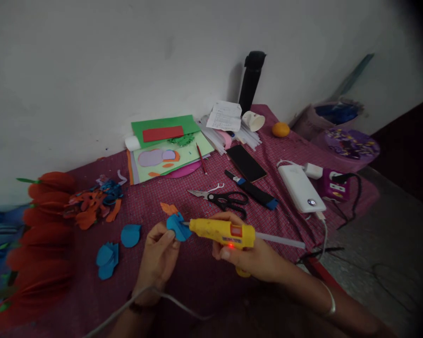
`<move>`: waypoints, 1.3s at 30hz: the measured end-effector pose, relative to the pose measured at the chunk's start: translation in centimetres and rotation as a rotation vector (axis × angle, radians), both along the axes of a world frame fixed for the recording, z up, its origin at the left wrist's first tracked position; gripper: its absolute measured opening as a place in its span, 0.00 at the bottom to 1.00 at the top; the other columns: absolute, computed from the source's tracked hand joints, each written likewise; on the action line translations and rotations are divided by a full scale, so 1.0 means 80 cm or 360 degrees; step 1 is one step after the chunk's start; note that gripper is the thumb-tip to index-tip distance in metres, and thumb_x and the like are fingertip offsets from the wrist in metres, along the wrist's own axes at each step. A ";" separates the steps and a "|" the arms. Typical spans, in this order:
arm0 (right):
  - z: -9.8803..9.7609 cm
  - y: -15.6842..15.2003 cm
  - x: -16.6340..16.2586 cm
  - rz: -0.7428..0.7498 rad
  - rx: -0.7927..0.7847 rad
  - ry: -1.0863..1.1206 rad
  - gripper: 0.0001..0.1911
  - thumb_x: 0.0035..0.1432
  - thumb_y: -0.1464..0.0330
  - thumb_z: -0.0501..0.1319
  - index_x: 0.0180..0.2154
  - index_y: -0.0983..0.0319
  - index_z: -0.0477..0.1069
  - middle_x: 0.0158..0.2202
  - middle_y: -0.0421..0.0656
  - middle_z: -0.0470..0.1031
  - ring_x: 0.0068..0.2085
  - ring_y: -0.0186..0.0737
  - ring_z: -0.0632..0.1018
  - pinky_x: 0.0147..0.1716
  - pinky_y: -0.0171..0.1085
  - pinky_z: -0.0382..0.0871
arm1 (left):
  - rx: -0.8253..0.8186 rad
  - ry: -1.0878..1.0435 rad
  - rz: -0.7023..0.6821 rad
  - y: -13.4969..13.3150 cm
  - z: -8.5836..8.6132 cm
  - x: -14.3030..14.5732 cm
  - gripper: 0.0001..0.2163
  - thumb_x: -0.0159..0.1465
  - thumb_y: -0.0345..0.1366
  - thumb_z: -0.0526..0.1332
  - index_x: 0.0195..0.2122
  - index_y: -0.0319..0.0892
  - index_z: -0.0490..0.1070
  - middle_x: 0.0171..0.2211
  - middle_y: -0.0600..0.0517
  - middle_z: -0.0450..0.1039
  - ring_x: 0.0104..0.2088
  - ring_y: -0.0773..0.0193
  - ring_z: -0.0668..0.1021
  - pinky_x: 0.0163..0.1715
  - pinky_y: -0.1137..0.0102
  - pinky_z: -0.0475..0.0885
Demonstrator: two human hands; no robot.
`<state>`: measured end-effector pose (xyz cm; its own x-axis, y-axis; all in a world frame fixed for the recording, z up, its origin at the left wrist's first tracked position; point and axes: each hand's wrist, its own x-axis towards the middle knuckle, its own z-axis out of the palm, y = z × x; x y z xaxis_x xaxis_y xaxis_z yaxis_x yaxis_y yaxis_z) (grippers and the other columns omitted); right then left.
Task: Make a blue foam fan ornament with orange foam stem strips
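Note:
My left hand [159, 253] pinches a blue foam flower piece [178, 228] between thumb and fingers. Wrapped in my right hand [246, 258] is a yellow glue gun [222, 232], its red light lit and a clear glue stick [280, 240] sticking out of the back. The nozzle tip meets the blue piece, or is very close to it. An orange leaf-shaped cutout [168, 208] shows just beyond my left fingers. Left of that hand lie a loose blue petal [130, 235] and a small pile of blue petals [107, 260].
Scissors [225, 199], a craft knife [255, 191] and a phone [246, 162] lie behind my hands. A white power bank [299, 187] and purple power strip [334, 188] are on the right. Orange foam flowers [42, 244], scraps [93, 204] and coloured sheets [193, 123] occupy the left and back.

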<state>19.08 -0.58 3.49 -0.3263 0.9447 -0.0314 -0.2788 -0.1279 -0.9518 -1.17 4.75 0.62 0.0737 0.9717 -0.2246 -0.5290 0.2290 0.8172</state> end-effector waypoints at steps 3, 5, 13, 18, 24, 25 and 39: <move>0.003 -0.004 0.000 -0.0072 0.0120 -0.0246 0.25 0.56 0.64 0.63 0.53 0.57 0.57 0.37 0.41 0.70 0.34 0.34 0.72 0.32 0.34 0.66 | 0.0105 0.0097 0.0019 0.002 0.004 -0.003 0.12 0.44 0.35 0.74 0.16 0.40 0.70 0.15 0.57 0.68 0.19 0.73 0.68 0.21 0.78 0.66; 0.008 -0.007 0.001 -0.0080 0.0205 -0.0407 0.27 0.55 0.65 0.64 0.55 0.57 0.58 0.41 0.43 0.71 0.39 0.37 0.73 0.37 0.36 0.68 | 0.0134 0.0135 0.0000 0.002 0.005 -0.006 0.12 0.44 0.35 0.74 0.17 0.40 0.71 0.16 0.57 0.69 0.19 0.73 0.69 0.21 0.78 0.66; 0.026 -0.009 0.008 0.0101 0.0565 -0.0842 0.33 0.55 0.61 0.65 0.59 0.60 0.55 0.54 0.49 0.69 0.50 0.42 0.74 0.47 0.39 0.68 | 0.0010 0.0123 -0.0178 -0.004 0.007 -0.009 0.12 0.44 0.36 0.74 0.18 0.41 0.71 0.17 0.57 0.69 0.19 0.72 0.69 0.21 0.77 0.66; 0.034 -0.008 0.011 0.0185 0.0647 -0.0919 0.32 0.55 0.60 0.65 0.57 0.64 0.58 0.51 0.50 0.72 0.51 0.41 0.74 0.50 0.38 0.67 | -0.0056 0.0005 -0.0159 -0.007 0.009 -0.008 0.11 0.45 0.35 0.74 0.19 0.41 0.72 0.16 0.58 0.68 0.19 0.72 0.68 0.22 0.77 0.67; 0.038 -0.010 0.011 0.0179 0.0695 -0.0995 0.32 0.56 0.60 0.65 0.57 0.66 0.59 0.52 0.53 0.72 0.52 0.43 0.74 0.52 0.40 0.66 | -0.0139 -0.0086 -0.0124 -0.009 0.006 -0.011 0.10 0.45 0.34 0.74 0.20 0.41 0.72 0.16 0.59 0.67 0.17 0.75 0.67 0.22 0.78 0.69; 0.038 -0.010 0.011 0.0177 0.0686 -0.1000 0.32 0.55 0.60 0.65 0.57 0.66 0.59 0.52 0.53 0.72 0.51 0.43 0.74 0.52 0.40 0.66 | -0.0150 -0.0083 -0.0121 -0.010 0.007 -0.011 0.10 0.45 0.34 0.74 0.21 0.41 0.73 0.16 0.59 0.68 0.17 0.74 0.67 0.23 0.77 0.69; 0.029 -0.010 0.013 0.0194 0.0639 -0.0936 0.32 0.56 0.58 0.64 0.58 0.61 0.58 0.52 0.50 0.71 0.51 0.43 0.73 0.50 0.41 0.66 | -0.0249 -0.0007 -0.0176 -0.011 0.011 -0.009 0.13 0.42 0.34 0.75 0.20 0.41 0.70 0.19 0.57 0.70 0.19 0.72 0.70 0.21 0.77 0.69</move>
